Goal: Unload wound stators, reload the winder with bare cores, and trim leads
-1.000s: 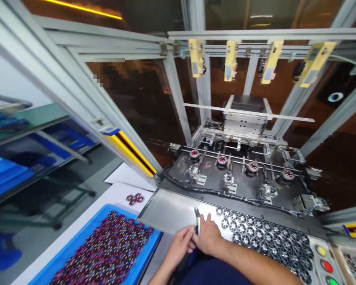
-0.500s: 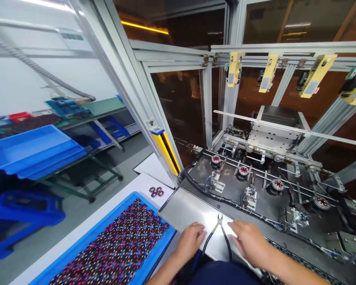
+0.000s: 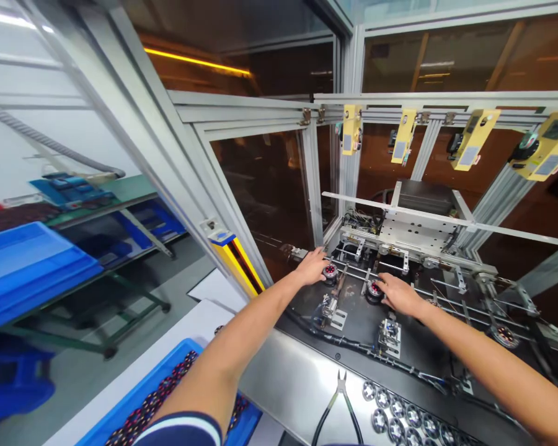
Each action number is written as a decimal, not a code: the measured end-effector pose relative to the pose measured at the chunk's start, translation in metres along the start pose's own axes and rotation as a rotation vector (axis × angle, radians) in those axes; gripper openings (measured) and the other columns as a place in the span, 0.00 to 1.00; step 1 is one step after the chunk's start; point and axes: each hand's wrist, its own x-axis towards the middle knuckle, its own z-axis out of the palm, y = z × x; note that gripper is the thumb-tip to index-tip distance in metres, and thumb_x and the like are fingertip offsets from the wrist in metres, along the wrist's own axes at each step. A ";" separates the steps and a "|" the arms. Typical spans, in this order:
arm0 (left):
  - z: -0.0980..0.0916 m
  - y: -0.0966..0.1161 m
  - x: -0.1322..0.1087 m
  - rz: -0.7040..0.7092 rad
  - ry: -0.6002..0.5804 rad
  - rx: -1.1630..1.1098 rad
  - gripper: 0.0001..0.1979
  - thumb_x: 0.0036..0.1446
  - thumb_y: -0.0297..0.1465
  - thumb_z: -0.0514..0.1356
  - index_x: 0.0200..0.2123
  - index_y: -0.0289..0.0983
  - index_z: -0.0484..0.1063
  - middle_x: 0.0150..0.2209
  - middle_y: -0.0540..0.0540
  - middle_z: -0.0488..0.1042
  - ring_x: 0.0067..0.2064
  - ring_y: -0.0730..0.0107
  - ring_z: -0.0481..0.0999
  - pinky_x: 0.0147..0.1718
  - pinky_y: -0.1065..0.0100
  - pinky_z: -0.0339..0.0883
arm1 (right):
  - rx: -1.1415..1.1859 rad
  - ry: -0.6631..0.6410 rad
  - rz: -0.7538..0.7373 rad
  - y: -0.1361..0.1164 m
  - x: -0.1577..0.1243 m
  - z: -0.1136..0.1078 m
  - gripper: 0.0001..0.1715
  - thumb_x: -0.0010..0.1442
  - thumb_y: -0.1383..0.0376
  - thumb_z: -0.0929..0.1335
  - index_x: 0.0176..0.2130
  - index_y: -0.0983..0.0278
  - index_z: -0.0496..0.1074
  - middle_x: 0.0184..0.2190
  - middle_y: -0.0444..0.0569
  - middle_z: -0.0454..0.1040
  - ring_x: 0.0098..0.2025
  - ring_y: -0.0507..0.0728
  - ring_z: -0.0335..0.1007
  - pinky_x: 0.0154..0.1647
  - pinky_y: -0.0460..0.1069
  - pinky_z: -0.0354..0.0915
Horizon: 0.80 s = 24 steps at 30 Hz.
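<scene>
At the back left of the machine bed, my left hand (image 3: 313,267) has its fingers closed about the side of a round black-and-red motor stator (image 3: 330,271) seated on its holder. My right hand (image 3: 401,296) grips a second stator (image 3: 374,288), the neighbouring one along the row, with thumb and fingers at its edge. Both stators still sit in their holders. Farther right, another stator (image 3: 504,336) is seated, and one between is mostly hidden by my right arm. Cutting pliers (image 3: 341,384) lie with handles spread on the metal ledge (image 3: 288,365) in front of me.
Several silvery round cores (image 3: 396,427) stand in rows at the ledge's right. A blue tray (image 3: 255,424) of stators is at the lower left, partly behind my left arm. A black cable (image 3: 353,344) crosses the bed's front. Yellow units (image 3: 403,137) hang from the frame above.
Both hands have moved from beside the pliers forward onto the two left stators in the machine. The view has shifted, uncovering the rows of silvery cores on the ledge.
</scene>
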 end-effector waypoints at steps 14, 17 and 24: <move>0.048 -0.028 0.028 0.023 -0.268 0.056 0.18 0.64 0.37 0.61 0.55 0.38 0.71 0.60 0.40 0.70 0.59 0.54 0.71 0.57 0.45 0.67 | 0.041 -0.009 -0.032 0.025 0.014 0.039 0.16 0.59 0.71 0.68 0.47 0.71 0.75 0.62 0.67 0.67 0.65 0.68 0.63 0.67 0.61 0.61; 0.054 -0.035 0.032 0.003 -0.317 0.037 0.19 0.64 0.37 0.61 0.55 0.37 0.70 0.59 0.39 0.70 0.58 0.54 0.72 0.55 0.46 0.69 | 0.049 -0.001 -0.040 0.025 0.014 0.045 0.16 0.58 0.72 0.68 0.47 0.71 0.75 0.60 0.67 0.69 0.66 0.69 0.62 0.68 0.62 0.60; 0.062 -0.048 0.043 -0.032 -0.322 -0.090 0.18 0.65 0.37 0.61 0.54 0.36 0.71 0.56 0.40 0.72 0.53 0.57 0.75 0.51 0.50 0.72 | 0.061 0.016 -0.022 0.026 0.015 0.058 0.17 0.59 0.74 0.67 0.48 0.74 0.74 0.62 0.72 0.65 0.70 0.70 0.55 0.70 0.65 0.56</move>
